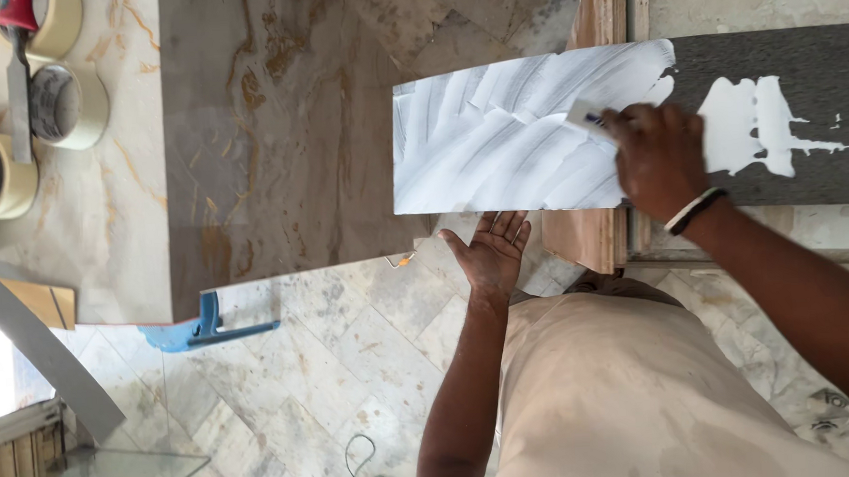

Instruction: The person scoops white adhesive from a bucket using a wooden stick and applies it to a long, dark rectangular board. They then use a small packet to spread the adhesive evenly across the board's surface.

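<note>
The right hand point(660, 158) is closed around a small flat spreader point(588, 119), dragging white paste across a long dark slab point(803, 64) that lies on a wooden support point(580, 240). The left hand point(491, 249) is open, palm up, fingers just under the slab's near edge, gripping nothing. The slab looks stiff and heavy, slippery where coated, so the bare edges and dark end are the places to hold. One slab, one spreader. Three tape rolls point(67, 104) sit on the marble tabletop point(274, 130), possibly with a knife across them. A blue clamp point(206, 327) lies on the floor.
</note>
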